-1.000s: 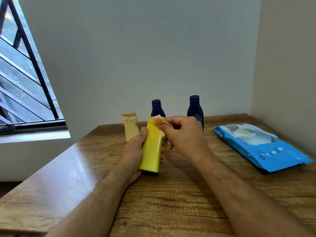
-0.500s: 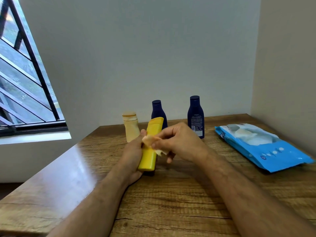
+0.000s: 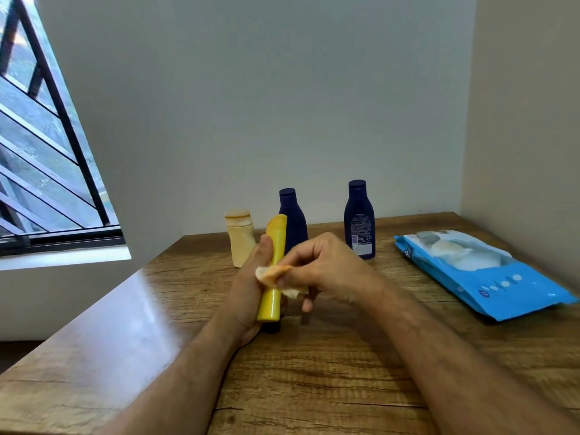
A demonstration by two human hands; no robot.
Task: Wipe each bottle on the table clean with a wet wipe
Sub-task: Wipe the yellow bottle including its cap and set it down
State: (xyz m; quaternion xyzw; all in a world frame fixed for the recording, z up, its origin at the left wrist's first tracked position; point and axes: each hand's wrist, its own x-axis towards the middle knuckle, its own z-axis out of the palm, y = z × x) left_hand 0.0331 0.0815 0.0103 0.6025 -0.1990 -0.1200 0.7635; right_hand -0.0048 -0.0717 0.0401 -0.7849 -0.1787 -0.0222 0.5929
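Your left hand (image 3: 248,296) grips the tall yellow plastic bottle (image 3: 272,271) upright at the centre of the wooden surface (image 3: 314,372), fingers wrapped round it. Your right hand (image 3: 326,268) pinches a crumpled white wet wipe (image 3: 271,274) against its middle. Two dark blue bottles (image 3: 359,219) stand at 12 o'clock.

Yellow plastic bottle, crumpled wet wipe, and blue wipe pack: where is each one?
Yellow plastic bottle (image 3: 272,299), head view: lower body, below the wipe.
Crumpled white wet wipe (image 3: 266,274), head view: bunched part pinched against the bottle.
Blue wipe pack (image 3: 502,288), head view: printed blue front.
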